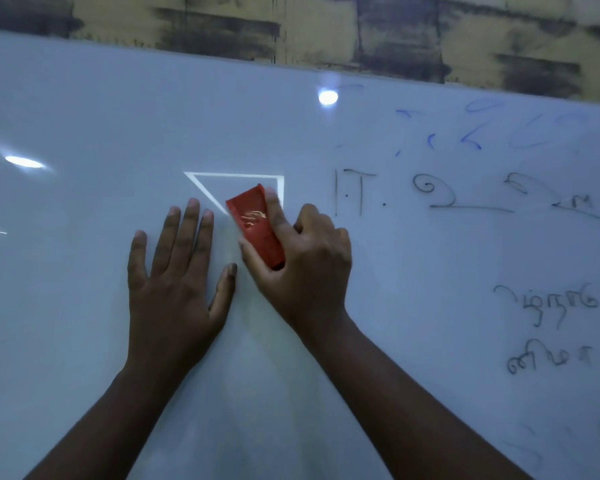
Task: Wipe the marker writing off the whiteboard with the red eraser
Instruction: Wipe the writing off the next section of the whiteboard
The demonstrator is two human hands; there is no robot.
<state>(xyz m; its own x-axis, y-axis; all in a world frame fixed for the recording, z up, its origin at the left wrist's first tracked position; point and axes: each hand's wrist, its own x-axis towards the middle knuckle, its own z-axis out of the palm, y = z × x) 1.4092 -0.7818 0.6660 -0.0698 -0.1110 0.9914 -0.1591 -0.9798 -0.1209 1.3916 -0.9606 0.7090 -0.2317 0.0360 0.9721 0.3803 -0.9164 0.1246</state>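
Observation:
The whiteboard (84, 116) fills most of the view. My right hand (305, 258) grips the red eraser (257, 225) between thumb and fingers and holds it against the board near its middle. My left hand (177, 268) lies flat on the board just left of the eraser, fingers straight and spread. Black marker writing (465, 199) runs to the right of the eraser. More black writing (551, 330) sits lower right, and faint blue marks (471, 133) sit upper right. The board left of my hands carries no writing.
A yellowish wall with dark smudges (326, 26) shows above the board's top edge. Bright light reflections (328, 97) and a white outlined glare shape (236, 176) lie on the board surface near the eraser.

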